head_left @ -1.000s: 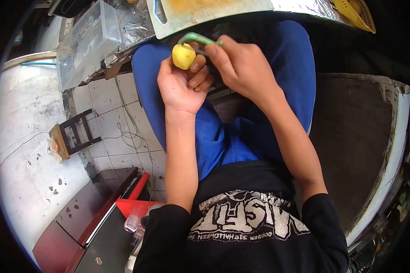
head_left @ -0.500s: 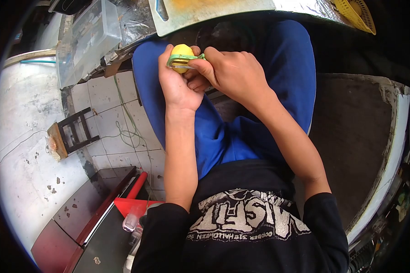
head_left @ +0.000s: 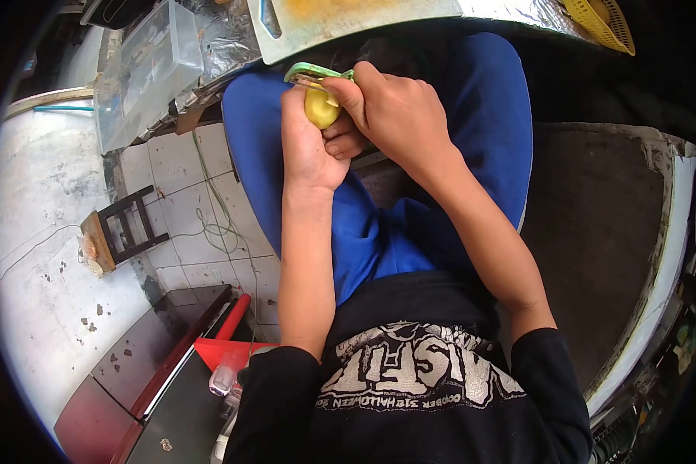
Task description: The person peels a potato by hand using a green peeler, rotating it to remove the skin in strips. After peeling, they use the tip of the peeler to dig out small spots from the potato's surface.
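Note:
My left hand (head_left: pixel 311 155) is wrapped around a small peeled yellow potato (head_left: pixel 322 110), holding it over my lap between the knees. In my right hand (head_left: pixel 404 114) is a green peeler (head_left: pixel 309 73), gripped by the handle end between thumb and curled fingers. The peeler's head lies across the far end of the potato, close to the left thumb tip. Part of the potato is hidden behind the left thumb and the right hand's fingers.
Beyond my knees is a stained white cutting board (head_left: pixel 348 27) on a foil-covered surface. A clear plastic bin (head_left: pixel 151 81) stands left of it, a yellow basket (head_left: pixel 605 27) to the right. A small stool (head_left: pixel 124 228) and green cord (head_left: pixel 216 224) are on the tiled floor.
The peeler has moved from the middle of the potato to its far end, away from my body. The potato has tilted in my left hand, and both hands keep their grip.

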Tool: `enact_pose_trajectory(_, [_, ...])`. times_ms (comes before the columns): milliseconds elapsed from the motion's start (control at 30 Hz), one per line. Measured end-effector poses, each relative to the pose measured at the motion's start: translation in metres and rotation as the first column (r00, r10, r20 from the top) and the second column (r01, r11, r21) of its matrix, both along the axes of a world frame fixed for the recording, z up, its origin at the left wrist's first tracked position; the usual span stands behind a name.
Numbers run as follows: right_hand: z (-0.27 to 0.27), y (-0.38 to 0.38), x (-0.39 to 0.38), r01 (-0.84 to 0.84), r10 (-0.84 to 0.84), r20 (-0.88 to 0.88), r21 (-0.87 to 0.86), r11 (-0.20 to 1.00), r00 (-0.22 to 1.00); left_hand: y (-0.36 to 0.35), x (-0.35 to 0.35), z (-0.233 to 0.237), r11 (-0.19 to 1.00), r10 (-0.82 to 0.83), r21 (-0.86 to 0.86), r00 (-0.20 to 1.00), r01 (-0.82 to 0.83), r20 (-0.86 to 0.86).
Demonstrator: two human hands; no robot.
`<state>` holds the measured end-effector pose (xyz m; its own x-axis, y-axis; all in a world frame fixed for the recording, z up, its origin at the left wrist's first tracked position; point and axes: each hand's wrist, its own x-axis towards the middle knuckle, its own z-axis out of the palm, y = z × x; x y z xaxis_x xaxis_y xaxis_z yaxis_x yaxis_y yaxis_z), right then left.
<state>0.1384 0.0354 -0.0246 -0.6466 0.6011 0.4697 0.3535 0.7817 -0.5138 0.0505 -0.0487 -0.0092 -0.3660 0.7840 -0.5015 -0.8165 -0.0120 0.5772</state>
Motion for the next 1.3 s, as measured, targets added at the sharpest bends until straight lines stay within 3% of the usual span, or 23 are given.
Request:
enact_pose_trajectory(200, [-0.003, 0.016, -0.001, 0.103, -0.102, -0.029, 0.039, 0.994, 0.994, -0.009, 0.001, -0.005, 0.979, -0.194, 0.076, 0.979, 0.189, 0.056])
enact_pose_trajectory(400, [0.008, 0.03, 0.008, 0.12, -0.144, -0.103, -0.209, 0.97, 0.984, -0.006, -0.012, -0.007, 0.985, -0.086, 0.156, 0.99, 0.068, 0.112])
enact_pose_trajectory(467, [0.017, 0.026, 0.012, -0.039, -0.059, -0.162, -0.543, 0.839, 0.985, -0.006, -0.009, -0.01, 0.99, -0.081, 0.125, 0.985, 0.063, 0.151])
enact_pose_trajectory(500, [0.013, 0.023, 0.005, -0.177, -0.008, -0.283, -0.623, 0.761, 0.959, -0.006, -0.006, -0.01, 0.988, -0.089, 0.133, 0.989, 0.073, 0.115])
enact_pose_trajectory(600, [0.01, 0.011, 0.007, -0.285, 0.098, -0.289, -0.725, 0.627, 0.952, -0.001, 0.004, -0.006, 0.999, -0.026, 0.047, 0.994, 0.021, 0.102])
enact_pose_trajectory(633, [0.011, 0.011, 0.006, -0.292, 0.05, -0.316, -0.791, 0.538, 0.947, -0.003, 0.001, -0.011, 0.991, -0.054, 0.128, 0.989, 0.037, 0.138])
enact_pose_trajectory(667, [0.009, 0.013, 0.005, -0.295, 0.052, -0.318, -0.791, 0.537, 0.947, -0.004, 0.001, -0.011, 0.991, -0.052, 0.128, 0.989, 0.035, 0.135])
enact_pose_trajectory(767, [0.012, 0.021, 0.007, -0.246, 0.027, -0.254, -0.898, 0.366, 0.967, -0.005, 0.001, -0.011, 0.98, -0.11, 0.179, 0.985, 0.086, 0.132])
enact_pose_trajectory(900, [0.009, 0.025, 0.007, -0.228, 0.022, -0.251, -0.837, 0.497, 0.968, -0.001, 0.002, -0.008, 0.986, -0.093, 0.154, 0.983, 0.069, 0.16])
enact_pose_trajectory(967, [0.017, 0.025, 0.009, -0.256, 0.078, -0.244, -0.921, 0.294, 0.967, -0.003, 0.002, -0.007, 0.99, -0.081, 0.122, 0.985, 0.063, 0.15])
enact_pose_trajectory(1000, [0.016, 0.027, 0.01, -0.256, 0.079, -0.244, -0.922, 0.291, 0.967, -0.004, 0.001, -0.007, 0.981, -0.114, 0.177, 0.978, 0.083, 0.173])
enact_pose_trajectory(1067, [0.014, 0.033, 0.01, -0.159, 0.1, -0.144, -0.973, 0.168, 0.985, -0.004, 0.0, -0.008, 0.967, -0.151, 0.232, 0.969, 0.104, 0.195])
enact_pose_trajectory(1200, [0.005, 0.033, 0.008, -0.163, 0.063, -0.155, -0.973, 0.163, 0.986, -0.005, 0.0, -0.009, 0.971, -0.138, 0.227, 0.952, 0.075, 0.275])
enact_pose_trajectory(1267, [-0.002, 0.032, 0.005, -0.174, 0.034, -0.179, -0.871, 0.459, 0.983, -0.007, -0.001, -0.013, 0.969, -0.135, 0.236, 0.949, 0.067, 0.284])
enact_pose_trajectory(1300, [-0.001, 0.032, 0.004, -0.175, 0.034, -0.18, -0.871, 0.459, 0.983, -0.007, -0.003, -0.015, 0.958, -0.154, 0.281, 0.931, 0.059, 0.33])
